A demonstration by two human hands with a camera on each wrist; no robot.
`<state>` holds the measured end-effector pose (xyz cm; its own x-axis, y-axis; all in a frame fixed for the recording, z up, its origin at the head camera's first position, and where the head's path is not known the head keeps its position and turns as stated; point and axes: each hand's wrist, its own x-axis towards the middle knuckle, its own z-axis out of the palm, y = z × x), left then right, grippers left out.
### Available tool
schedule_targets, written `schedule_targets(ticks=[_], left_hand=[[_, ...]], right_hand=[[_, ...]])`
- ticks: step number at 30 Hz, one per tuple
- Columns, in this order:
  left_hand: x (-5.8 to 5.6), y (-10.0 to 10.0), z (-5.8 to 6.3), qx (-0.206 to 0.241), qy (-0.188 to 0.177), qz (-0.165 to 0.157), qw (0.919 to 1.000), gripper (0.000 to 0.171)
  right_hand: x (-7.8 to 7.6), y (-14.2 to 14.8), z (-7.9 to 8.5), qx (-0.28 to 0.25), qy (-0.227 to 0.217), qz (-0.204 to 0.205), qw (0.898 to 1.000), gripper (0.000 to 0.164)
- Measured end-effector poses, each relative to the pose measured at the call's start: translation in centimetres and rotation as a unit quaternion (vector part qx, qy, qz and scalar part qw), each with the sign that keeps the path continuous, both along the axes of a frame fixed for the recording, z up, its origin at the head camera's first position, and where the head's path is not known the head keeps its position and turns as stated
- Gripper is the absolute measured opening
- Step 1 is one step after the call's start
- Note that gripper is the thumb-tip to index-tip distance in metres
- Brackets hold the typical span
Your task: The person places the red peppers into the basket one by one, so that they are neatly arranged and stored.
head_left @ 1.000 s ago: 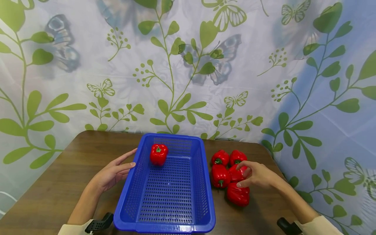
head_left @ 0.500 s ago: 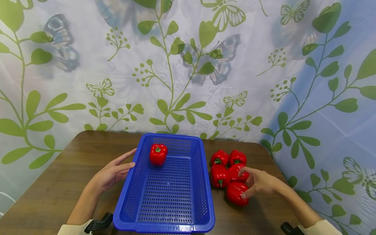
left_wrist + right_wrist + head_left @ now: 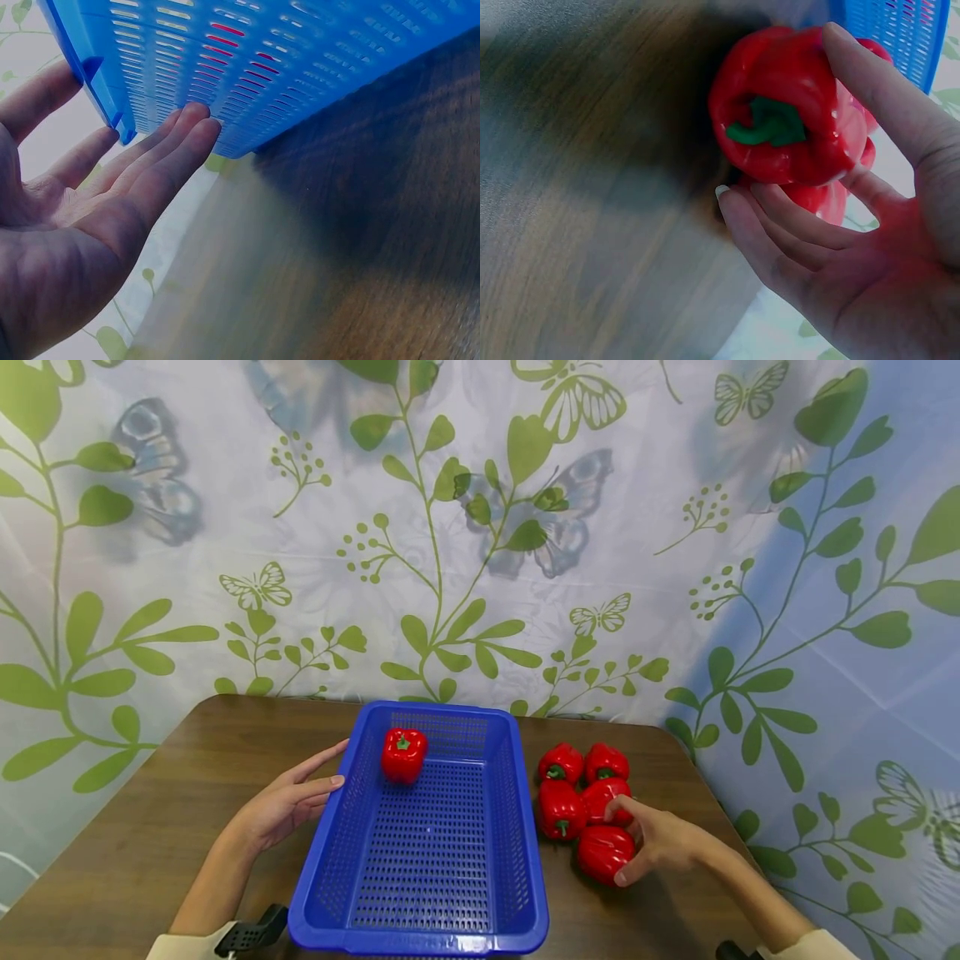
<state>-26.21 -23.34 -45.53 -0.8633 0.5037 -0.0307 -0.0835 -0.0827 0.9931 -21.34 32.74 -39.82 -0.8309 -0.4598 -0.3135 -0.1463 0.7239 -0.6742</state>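
A blue perforated plastic basket (image 3: 431, 935) stands on the table with one red bell pepper (image 3: 404, 756) inside, near its far left corner. My left hand (image 3: 281, 806) touches the basket's left side with fairly straight fingers; in the left wrist view, fingertips meet the rim and slotted outer wall. Right of the basket, several red bell peppers (image 3: 561, 810) lie close together. My right hand (image 3: 667, 839) holds the nearest red bell pepper (image 3: 602, 853) between thumb and curved fingers, the pepper still among the others. Its green stem (image 3: 769, 124) shows in the right wrist view.
The brown wooden table (image 3: 247, 743) extends to both sides of the basket. Behind it hangs a pale curtain (image 3: 315, 527) with green leaves and butterflies. A white cable (image 3: 18, 864) shows at the far left.
My right hand has moved down and closed in around the nearest pepper, which has turned slightly. The left hand, basket and other peppers have stayed put.
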Motion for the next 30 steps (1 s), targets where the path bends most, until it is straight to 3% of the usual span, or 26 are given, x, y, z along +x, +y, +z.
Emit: schedule_targets(ticks=[12,30], left_hand=[[-0.04,0.12,-0.06,-0.002,0.002,-0.001,1.0000,0.067],[-0.12,-0.06,-0.29,0.005,0.001,-0.006,1.0000,0.067]], right_hand=[[0.24,0.07,-0.85,-0.001,-0.013,-0.012,1.000,0.069],[0.45,0.22,-0.51,0.013,0.016,0.001,1.000,0.062]])
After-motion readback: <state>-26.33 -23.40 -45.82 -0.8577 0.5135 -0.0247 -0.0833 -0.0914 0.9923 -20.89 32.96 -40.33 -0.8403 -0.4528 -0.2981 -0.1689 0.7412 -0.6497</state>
